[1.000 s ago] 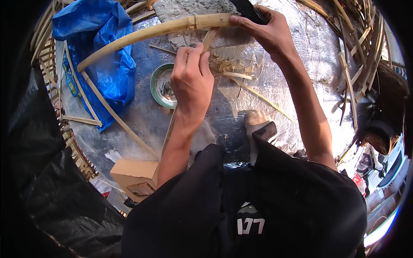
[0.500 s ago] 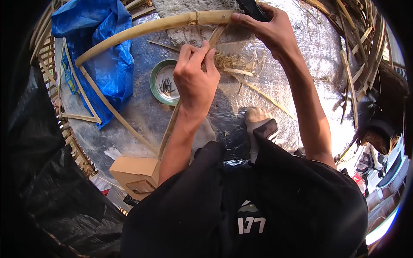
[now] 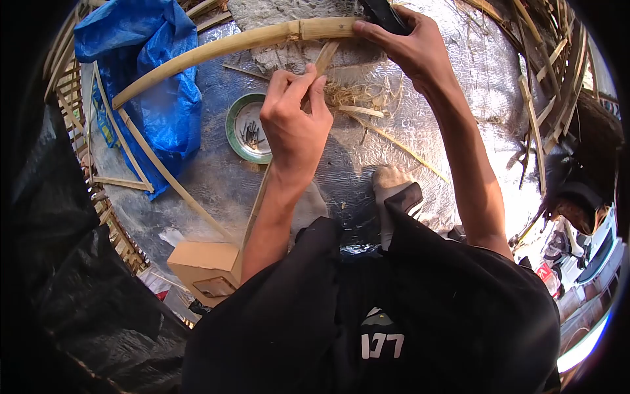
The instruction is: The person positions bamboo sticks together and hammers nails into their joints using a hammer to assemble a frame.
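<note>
A curved bamboo pole (image 3: pixel 230 44) runs across the top of the view, and its other end meets a thinner bamboo length (image 3: pixel 167 172) at the left. My right hand (image 3: pixel 420 49) is closed round a dark object (image 3: pixel 384 14), its kind unclear, with the thumb against the pole's right end. Just below the pole, my left hand (image 3: pixel 295 118) pinches a flat bamboo strip (image 3: pixel 326 56) between thumb and fingers. The strip's upper end reaches the underside of the pole; whether they touch I cannot tell. Part of it is hidden behind my left hand and forearm.
A green-rimmed dish (image 3: pixel 234 141) of nails lies left of my left hand. A blue plastic sheet (image 3: pixel 177 108) is at upper left, a cardboard box (image 3: pixel 207 256) at lower left. Loose fibres (image 3: pixel 367 97) lie by the stone slab (image 3: pixel 269 59). Bamboo slats (image 3: pixel 535 128) lie at right.
My left hand and the strip it pinches have shifted slightly left. My right hand stays on the pole's end almost unmoved.
</note>
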`<state>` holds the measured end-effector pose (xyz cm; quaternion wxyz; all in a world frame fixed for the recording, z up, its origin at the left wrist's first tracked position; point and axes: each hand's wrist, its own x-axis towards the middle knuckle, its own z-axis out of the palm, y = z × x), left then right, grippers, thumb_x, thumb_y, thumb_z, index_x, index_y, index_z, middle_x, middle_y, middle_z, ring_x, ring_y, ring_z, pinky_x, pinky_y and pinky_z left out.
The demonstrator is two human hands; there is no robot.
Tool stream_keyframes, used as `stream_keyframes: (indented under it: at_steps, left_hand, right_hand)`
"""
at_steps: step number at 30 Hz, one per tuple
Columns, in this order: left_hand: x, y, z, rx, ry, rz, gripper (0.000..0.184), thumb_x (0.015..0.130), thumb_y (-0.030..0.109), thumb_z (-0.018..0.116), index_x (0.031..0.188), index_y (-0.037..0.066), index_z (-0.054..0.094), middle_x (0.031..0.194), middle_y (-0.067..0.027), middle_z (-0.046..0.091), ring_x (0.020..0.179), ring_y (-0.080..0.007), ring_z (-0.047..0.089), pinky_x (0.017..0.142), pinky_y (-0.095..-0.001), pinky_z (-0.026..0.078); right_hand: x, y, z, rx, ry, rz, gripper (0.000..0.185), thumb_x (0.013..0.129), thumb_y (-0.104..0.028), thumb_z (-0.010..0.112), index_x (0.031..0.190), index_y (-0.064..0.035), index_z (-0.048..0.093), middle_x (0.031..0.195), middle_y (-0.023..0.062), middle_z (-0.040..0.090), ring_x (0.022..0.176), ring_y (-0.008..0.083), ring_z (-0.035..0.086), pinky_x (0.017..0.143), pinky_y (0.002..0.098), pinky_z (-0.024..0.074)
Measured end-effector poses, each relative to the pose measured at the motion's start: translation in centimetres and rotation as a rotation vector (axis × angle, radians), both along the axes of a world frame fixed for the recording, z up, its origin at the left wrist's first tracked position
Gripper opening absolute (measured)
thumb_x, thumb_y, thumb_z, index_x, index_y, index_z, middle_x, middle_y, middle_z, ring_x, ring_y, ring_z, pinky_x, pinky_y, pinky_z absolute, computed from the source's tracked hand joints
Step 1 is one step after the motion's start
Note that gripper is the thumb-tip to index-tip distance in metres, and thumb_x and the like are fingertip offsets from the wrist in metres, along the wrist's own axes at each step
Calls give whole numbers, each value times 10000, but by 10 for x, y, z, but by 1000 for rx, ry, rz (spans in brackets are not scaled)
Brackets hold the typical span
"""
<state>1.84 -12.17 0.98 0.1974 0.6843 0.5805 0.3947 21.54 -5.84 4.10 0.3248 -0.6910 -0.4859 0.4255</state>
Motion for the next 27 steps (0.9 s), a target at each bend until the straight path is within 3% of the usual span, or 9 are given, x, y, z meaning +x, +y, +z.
stream_keyframes:
  at_steps: [4, 7, 9, 13, 15, 16, 18, 21, 27]
  left_hand:
    - [1, 0, -4, 52, 54, 8, 212, 835, 10, 794, 1041, -34, 769, 792, -130, 626, 696, -275, 642, 641, -363, 510]
    - [-2, -1, -5, 49, 25, 0, 225, 842, 22, 789, 1062, -22, 772, 808, -131, 627, 689, -281, 640, 632, -361, 510]
    - [-6, 0, -1, 10, 99, -36, 313, 844, 64, 803, 1147, 2, 758, 893, -120, 660, 846, -274, 659, 747, -371, 529]
    - [-8, 18, 16, 221, 338, -42, 416, 872, 190, 804, 1254, 44, 725, 1092, -91, 715, 1105, -272, 628, 955, -418, 473]
    - [-6, 35, 12, 234, 411, -105, 453, 932, 319, 745, 1322, 92, 700, 1322, -34, 696, 1347, -250, 519, 1107, -458, 316]
    - [-5, 42, 4, 229, 414, -103, 453, 932, 319, 745, 1322, 92, 700, 1322, -34, 696, 1347, -250, 519, 1107, -458, 316]
    - [0, 52, -11, 224, 458, -207, 426, 983, 368, 674, 1331, 125, 701, 1427, 0, 648, 1424, -232, 481, 1129, -448, 241]
    - [-1, 52, -13, 212, 393, -204, 336, 984, 325, 671, 1265, 155, 741, 1402, 9, 666, 1445, -213, 473, 1108, -465, 235]
    - [-1, 55, -10, 195, 398, -184, 297, 985, 321, 664, 1231, 190, 764, 1383, 31, 679, 1453, -214, 473, 1102, -483, 230]
  right_hand:
    - [5, -2, -8, 44, 85, 10, 377, 842, -318, 835, 917, 33, 719, 713, 25, 636, 652, 95, 530, 588, 297, 437]
    - [4, -2, -5, 68, -72, 78, 552, 815, -449, 883, 1041, 36, 745, 768, 50, 694, 647, 87, 603, 569, 244, 451]
    - [1, 3, 8, -9, -152, 27, 389, 819, -327, 845, 917, 30, 723, 696, 50, 650, 637, 117, 556, 594, 324, 459]
    - [-6, 8, 29, -49, -301, 32, 402, 803, -337, 848, 945, 22, 735, 700, 87, 686, 638, 168, 612, 623, 360, 496]
    - [-15, 6, 38, 4, -391, 50, 368, 828, -313, 824, 959, 23, 748, 796, 138, 756, 690, 279, 696, 665, 391, 537]
    - [-11, 6, 27, 0, -388, 55, 368, 828, -313, 824, 959, 23, 748, 796, 138, 756, 690, 279, 696, 665, 391, 537]
    - [-3, 10, 4, 168, -406, 144, 536, 832, -453, 863, 1022, 35, 748, 731, 69, 686, 620, 94, 607, 546, 259, 452]
    - [1, 6, 6, 132, -373, 140, 481, 807, -352, 841, 1023, 67, 747, 726, 178, 728, 645, 226, 729, 618, 355, 566]
    - [-3, -20, 19, 131, -242, 40, 458, 888, -409, 778, 920, 44, 725, 638, 72, 644, 573, 140, 617, 541, 319, 486]
